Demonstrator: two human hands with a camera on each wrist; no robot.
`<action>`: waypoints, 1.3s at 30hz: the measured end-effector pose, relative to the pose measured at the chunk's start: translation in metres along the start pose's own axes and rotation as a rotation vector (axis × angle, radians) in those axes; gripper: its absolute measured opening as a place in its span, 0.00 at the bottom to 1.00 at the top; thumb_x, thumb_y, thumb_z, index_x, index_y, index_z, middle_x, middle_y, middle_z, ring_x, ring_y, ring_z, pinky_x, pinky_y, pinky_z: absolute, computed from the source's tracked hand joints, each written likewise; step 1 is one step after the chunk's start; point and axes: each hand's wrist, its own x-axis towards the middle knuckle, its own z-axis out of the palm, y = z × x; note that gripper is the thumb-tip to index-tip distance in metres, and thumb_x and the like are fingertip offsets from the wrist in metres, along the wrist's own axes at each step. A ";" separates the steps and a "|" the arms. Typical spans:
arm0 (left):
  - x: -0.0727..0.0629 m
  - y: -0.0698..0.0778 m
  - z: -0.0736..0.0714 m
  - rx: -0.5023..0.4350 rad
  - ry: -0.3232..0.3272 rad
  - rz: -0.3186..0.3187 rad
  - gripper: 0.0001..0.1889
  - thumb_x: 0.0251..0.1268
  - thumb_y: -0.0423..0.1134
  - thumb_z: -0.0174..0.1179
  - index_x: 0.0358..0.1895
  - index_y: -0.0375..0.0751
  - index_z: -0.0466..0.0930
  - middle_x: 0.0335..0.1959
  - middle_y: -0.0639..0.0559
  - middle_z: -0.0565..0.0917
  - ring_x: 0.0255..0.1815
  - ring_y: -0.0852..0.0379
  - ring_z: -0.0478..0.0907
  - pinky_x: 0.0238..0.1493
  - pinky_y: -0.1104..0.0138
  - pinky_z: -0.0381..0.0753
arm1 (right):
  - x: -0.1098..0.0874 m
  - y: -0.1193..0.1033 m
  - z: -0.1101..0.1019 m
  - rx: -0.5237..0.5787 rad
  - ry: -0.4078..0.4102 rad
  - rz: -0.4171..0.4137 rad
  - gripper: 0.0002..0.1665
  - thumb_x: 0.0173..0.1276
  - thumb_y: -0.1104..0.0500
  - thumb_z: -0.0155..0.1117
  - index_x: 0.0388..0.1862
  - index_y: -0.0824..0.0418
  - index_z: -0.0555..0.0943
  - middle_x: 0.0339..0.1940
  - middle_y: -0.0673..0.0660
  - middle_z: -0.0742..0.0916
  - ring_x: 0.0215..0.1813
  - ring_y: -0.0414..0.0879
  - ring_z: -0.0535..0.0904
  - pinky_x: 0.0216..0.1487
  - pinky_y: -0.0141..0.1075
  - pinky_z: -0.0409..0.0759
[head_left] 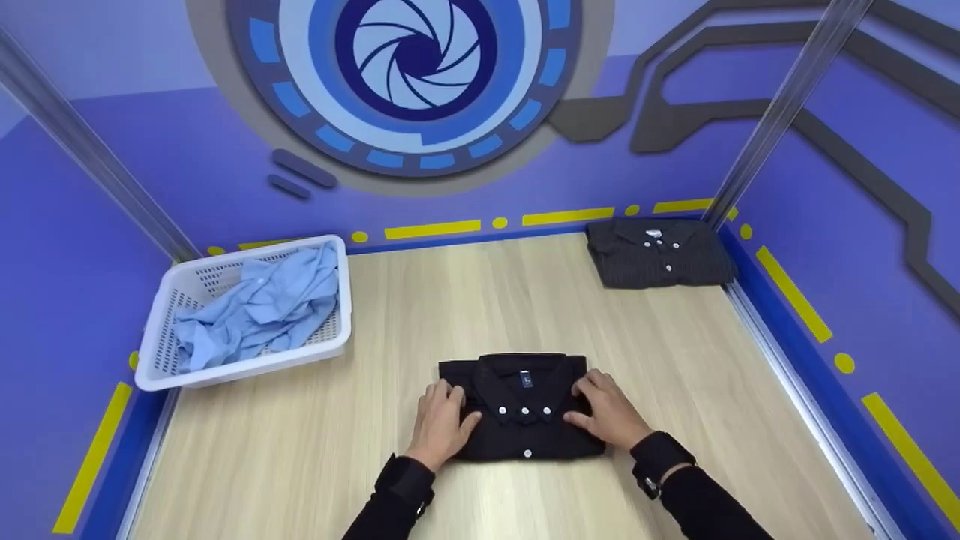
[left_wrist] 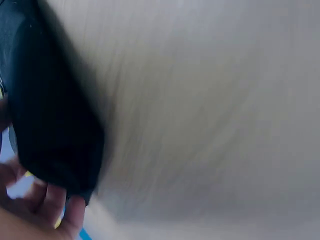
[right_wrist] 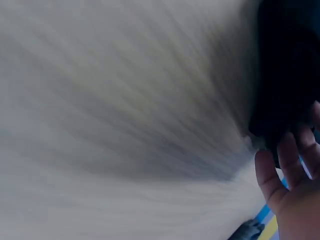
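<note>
A black button-up shirt [head_left: 525, 435], folded into a rectangle with its collar at the far side, lies before me on the table. White buttons dot its collar and front. My left hand [head_left: 436, 425] holds its left side, thumb over the top and fingers bent at the edge. On the opposite side my right hand [head_left: 611, 415] grips the shirt the same way. The left wrist view has the shirt's folded side [left_wrist: 57, 105] close up, with fingertips at its corner. Fingers of my right hand [right_wrist: 295, 185] likewise meet the dark cloth in the right wrist view.
A white plastic basket [head_left: 259, 371] with a crumpled light blue shirt [head_left: 277, 300] in it stands at the left. At the back right corner lies a folded dark striped shirt [head_left: 652, 262]. Blue-purple panels [head_left: 480, 202] border the wood-grain table [head_left: 465, 300] at the back and sides.
</note>
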 end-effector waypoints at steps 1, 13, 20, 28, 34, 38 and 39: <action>-0.001 0.000 0.002 -0.015 0.022 -0.033 0.16 0.63 0.46 0.73 0.36 0.42 0.76 0.38 0.50 0.69 0.41 0.51 0.66 0.46 0.56 0.71 | -0.001 0.000 0.002 0.005 0.022 0.019 0.23 0.61 0.51 0.80 0.48 0.61 0.82 0.47 0.53 0.77 0.51 0.52 0.73 0.54 0.49 0.76; -0.013 0.004 0.022 -0.024 0.166 -0.177 0.18 0.61 0.48 0.74 0.43 0.41 0.78 0.47 0.43 0.74 0.45 0.45 0.70 0.46 0.53 0.70 | -0.015 0.001 0.032 -0.098 0.260 -0.006 0.28 0.65 0.56 0.75 0.59 0.70 0.83 0.58 0.66 0.82 0.61 0.63 0.77 0.56 0.58 0.76; -0.014 0.004 0.023 0.004 0.163 -0.184 0.18 0.62 0.49 0.73 0.44 0.41 0.79 0.47 0.43 0.75 0.45 0.45 0.70 0.45 0.54 0.70 | -0.016 -0.003 0.036 -0.165 0.256 -0.005 0.28 0.70 0.56 0.70 0.63 0.70 0.81 0.63 0.68 0.82 0.65 0.64 0.77 0.55 0.56 0.76; -0.014 0.005 0.019 -0.004 0.151 -0.192 0.19 0.62 0.49 0.73 0.45 0.40 0.79 0.48 0.42 0.75 0.45 0.44 0.71 0.46 0.54 0.71 | -0.009 -0.014 0.022 -0.195 0.150 0.011 0.28 0.71 0.60 0.67 0.66 0.72 0.78 0.67 0.69 0.81 0.66 0.66 0.77 0.54 0.58 0.77; -0.011 0.007 0.012 -0.027 0.129 -0.189 0.18 0.61 0.45 0.74 0.45 0.38 0.79 0.46 0.41 0.75 0.44 0.43 0.72 0.44 0.53 0.72 | -0.007 -0.027 0.007 -0.177 0.057 0.045 0.35 0.67 0.57 0.71 0.68 0.74 0.76 0.70 0.72 0.77 0.69 0.70 0.72 0.61 0.62 0.73; -0.007 0.008 0.004 -0.112 0.122 -0.250 0.20 0.57 0.40 0.77 0.46 0.35 0.77 0.45 0.40 0.72 0.44 0.42 0.73 0.45 0.52 0.76 | -0.008 -0.040 0.003 -0.200 0.045 -0.005 0.44 0.60 0.50 0.77 0.68 0.75 0.74 0.71 0.73 0.74 0.70 0.71 0.70 0.64 0.63 0.71; -0.006 0.008 0.002 -0.142 0.119 -0.277 0.22 0.56 0.39 0.77 0.47 0.33 0.76 0.45 0.39 0.72 0.44 0.41 0.74 0.45 0.51 0.77 | -0.009 -0.044 0.003 -0.212 0.043 -0.025 0.47 0.58 0.48 0.78 0.69 0.74 0.74 0.71 0.72 0.74 0.70 0.70 0.70 0.65 0.62 0.71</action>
